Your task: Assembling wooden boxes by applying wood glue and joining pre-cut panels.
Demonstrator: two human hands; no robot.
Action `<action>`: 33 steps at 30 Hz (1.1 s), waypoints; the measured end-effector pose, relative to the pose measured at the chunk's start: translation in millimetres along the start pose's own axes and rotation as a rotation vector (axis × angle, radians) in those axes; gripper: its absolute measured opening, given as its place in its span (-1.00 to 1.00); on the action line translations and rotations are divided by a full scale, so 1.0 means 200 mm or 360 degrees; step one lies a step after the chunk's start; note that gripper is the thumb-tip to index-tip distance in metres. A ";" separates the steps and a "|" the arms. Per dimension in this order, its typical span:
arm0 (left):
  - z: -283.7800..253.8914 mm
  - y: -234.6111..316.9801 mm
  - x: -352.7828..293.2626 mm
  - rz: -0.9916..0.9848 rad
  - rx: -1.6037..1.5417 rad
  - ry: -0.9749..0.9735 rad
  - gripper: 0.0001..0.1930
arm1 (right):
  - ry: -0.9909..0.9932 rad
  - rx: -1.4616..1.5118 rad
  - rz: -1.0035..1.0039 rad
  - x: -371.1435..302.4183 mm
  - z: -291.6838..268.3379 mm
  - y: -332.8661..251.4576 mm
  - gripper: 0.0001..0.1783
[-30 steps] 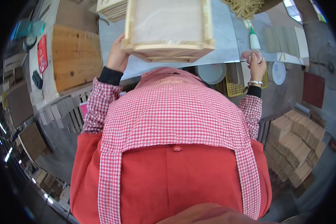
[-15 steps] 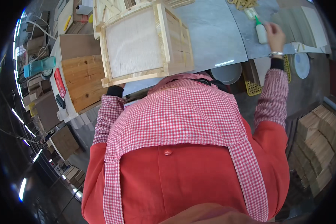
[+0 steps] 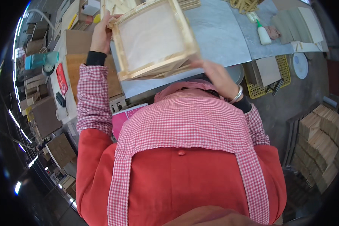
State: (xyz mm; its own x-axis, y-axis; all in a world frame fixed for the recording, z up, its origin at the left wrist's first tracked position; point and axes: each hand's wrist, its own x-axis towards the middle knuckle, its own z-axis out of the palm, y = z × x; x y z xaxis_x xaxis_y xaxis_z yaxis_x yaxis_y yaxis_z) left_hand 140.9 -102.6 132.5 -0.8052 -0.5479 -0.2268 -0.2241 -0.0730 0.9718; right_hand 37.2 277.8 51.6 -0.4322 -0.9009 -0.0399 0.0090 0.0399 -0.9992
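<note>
A pale wooden box (image 3: 148, 35) with a light panel framed by strips is tilted over the table in front of me. My left hand (image 3: 101, 34) grips its upper left corner, fingers wrapped behind the frame. My right hand (image 3: 219, 78) is at the box's lower right corner, fingers stretched toward it and a little blurred; the fingertips look to be touching the wood. Off to the right stands a white squeeze bottle (image 3: 264, 37) with a green tip. Beside the bottle lies a reddish-brown lump (image 3: 273, 32) of a kind I cannot make out.
Thin wooden strips (image 3: 244, 4) and grey sheets (image 3: 290, 26) lie on the right of the grey table (image 3: 218, 32). Below its edge are a yellow basket (image 3: 257, 91) and a round basin (image 3: 235, 73). Stacked wood (image 3: 320, 139) stands at right; a red package (image 3: 61, 79) lies left.
My right hand has left the bottle area and come to the box. The left hand has risen from below to the box's upper left corner. The box has turned and tilted.
</note>
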 end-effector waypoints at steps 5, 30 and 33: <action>0.02 -0.06 -0.38 -0.0191 0.0186 0.0194 -0.52 | 0.0720 -0.0027 -0.0403 0.31 -0.01 0.12 -0.49; -0.07 -0.35 -0.38 -0.0017 0.0218 0.0475 -0.56 | 0.0539 -0.0598 -0.0572 0.65 -0.28 -0.01 -0.62; -0.12 -0.41 -0.42 0.0025 0.0502 0.0574 -0.53 | 0.1283 -0.1162 -0.0348 0.57 -1.00 0.39 -0.69</action>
State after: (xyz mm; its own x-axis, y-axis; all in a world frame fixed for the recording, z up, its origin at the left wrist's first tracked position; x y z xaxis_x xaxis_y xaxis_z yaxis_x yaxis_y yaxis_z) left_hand 239.9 -71.5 73.6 -0.5804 -0.8052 -0.1214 -0.4140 0.1634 0.8955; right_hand -191.7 263.8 -28.2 -0.8221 -0.3851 0.4194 -0.5580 0.3984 -0.7279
